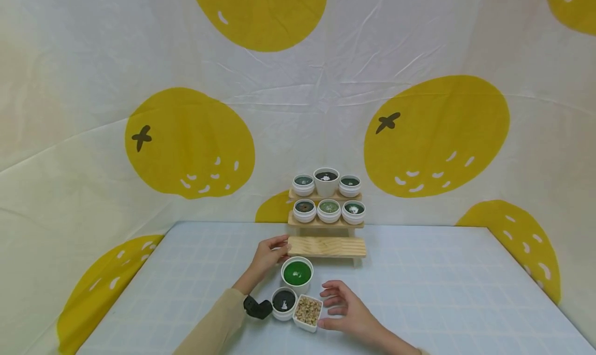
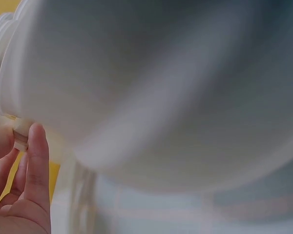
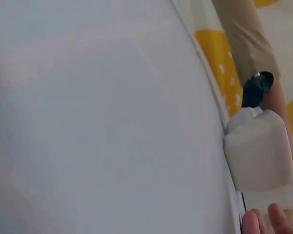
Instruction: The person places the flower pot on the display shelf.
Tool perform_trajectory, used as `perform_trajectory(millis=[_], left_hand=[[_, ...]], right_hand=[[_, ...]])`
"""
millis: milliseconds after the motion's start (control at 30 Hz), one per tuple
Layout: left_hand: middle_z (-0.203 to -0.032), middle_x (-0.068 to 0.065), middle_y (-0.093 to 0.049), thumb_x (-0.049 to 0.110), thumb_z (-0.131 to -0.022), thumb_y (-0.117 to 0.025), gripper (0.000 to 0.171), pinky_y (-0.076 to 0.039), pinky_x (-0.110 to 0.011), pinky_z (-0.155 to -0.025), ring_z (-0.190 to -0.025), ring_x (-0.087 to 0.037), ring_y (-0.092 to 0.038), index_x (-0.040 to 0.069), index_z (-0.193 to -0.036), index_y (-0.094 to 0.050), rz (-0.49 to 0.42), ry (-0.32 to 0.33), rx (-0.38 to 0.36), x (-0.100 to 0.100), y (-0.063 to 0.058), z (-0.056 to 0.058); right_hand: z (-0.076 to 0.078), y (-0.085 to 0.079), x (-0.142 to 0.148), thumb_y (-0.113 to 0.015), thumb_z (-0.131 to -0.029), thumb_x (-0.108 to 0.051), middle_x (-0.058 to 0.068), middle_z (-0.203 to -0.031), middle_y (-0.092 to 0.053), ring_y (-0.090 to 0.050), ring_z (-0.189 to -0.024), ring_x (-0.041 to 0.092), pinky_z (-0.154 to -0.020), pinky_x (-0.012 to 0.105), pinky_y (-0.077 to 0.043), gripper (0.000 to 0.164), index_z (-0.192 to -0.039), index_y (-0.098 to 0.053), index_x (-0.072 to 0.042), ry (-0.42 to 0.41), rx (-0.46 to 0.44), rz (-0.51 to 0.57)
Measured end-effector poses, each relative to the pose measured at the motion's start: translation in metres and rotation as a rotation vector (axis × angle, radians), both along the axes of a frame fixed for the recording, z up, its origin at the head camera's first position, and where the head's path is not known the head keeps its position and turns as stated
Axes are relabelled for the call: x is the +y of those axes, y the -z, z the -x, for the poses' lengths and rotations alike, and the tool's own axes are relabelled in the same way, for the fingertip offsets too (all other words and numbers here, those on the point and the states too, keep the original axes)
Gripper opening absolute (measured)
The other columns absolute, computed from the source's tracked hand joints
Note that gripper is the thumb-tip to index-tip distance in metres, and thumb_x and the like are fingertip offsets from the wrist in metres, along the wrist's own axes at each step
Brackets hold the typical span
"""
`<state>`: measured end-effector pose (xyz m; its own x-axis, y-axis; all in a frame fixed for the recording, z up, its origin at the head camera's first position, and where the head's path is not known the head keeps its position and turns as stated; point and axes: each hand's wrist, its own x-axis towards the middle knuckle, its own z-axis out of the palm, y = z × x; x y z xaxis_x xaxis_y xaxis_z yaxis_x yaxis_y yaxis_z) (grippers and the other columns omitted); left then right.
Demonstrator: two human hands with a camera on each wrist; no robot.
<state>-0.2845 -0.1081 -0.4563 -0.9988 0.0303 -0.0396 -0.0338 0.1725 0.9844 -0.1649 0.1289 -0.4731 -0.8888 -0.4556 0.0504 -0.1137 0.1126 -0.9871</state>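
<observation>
My left hand (image 1: 270, 256) pinches the left end of the lowest step of a wooden tiered stand (image 1: 327, 246). In the left wrist view the thumb and fingers (image 2: 37, 168) meet on the wood's edge, and a blurred white pot (image 2: 151, 97) fills most of the picture. Just in front of that hand stands a white pot with a green surface (image 1: 297, 273). Nearer are a round pot with dark contents (image 1: 283, 301) and a square white dish of tan pebbles or nuts (image 1: 308, 312). Right beside this dish, my right hand (image 1: 346, 311) holds nothing, its fingers loosely bent.
The stand's middle step carries several small white pots (image 1: 329, 211); a taller pot (image 1: 326, 183) stands between two small ones on the top step. A pale blue checked cloth (image 1: 433, 282) covers the table. Behind it hangs a curtain (image 1: 307, 132) with yellow fruit prints.
</observation>
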Motion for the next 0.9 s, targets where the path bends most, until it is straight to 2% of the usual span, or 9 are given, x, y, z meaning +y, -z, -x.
perform_trajectory(millis=[200,500,900], left_hand=[[-0.107,-0.02,-0.063,0.007,-0.09,-0.065,0.039,-0.061,-0.024,-0.065,-0.066,-0.007,-0.061,-0.004,-0.127,-0.059,0.004,-0.002,-0.004,0.0,-0.001,0.001],[-0.103,-0.017,-0.063,0.006,-0.09,-0.065,0.039,-0.06,-0.023,-0.064,-0.065,-0.007,-0.061,-0.004,-0.127,-0.059,-0.01,0.003,-0.007,0.0,0.0,0.003],[-0.103,-0.017,-0.063,0.006,-0.09,-0.066,0.039,-0.06,-0.023,-0.064,-0.065,-0.006,-0.062,-0.004,-0.127,-0.059,-0.018,0.0,-0.001,0.0,0.001,0.001]], right_hand=[[-0.002,0.001,-0.005,-0.081,-0.076,-0.013,0.022,-0.124,-0.052,-0.057,-0.101,0.011,-0.087,0.022,-0.055,0.072,-0.133,-0.04,0.003,-0.039,0.008,-0.004],[-0.002,0.0,-0.011,-0.083,-0.074,-0.014,0.017,-0.121,-0.053,-0.058,-0.101,0.012,-0.086,0.021,-0.055,0.072,-0.132,-0.044,0.003,-0.076,0.041,-0.033],[-0.002,0.0,-0.014,-0.083,-0.073,-0.014,0.011,-0.115,-0.058,-0.058,-0.096,0.007,-0.083,0.019,-0.055,0.061,-0.123,-0.051,-0.004,-0.087,0.087,-0.097]])
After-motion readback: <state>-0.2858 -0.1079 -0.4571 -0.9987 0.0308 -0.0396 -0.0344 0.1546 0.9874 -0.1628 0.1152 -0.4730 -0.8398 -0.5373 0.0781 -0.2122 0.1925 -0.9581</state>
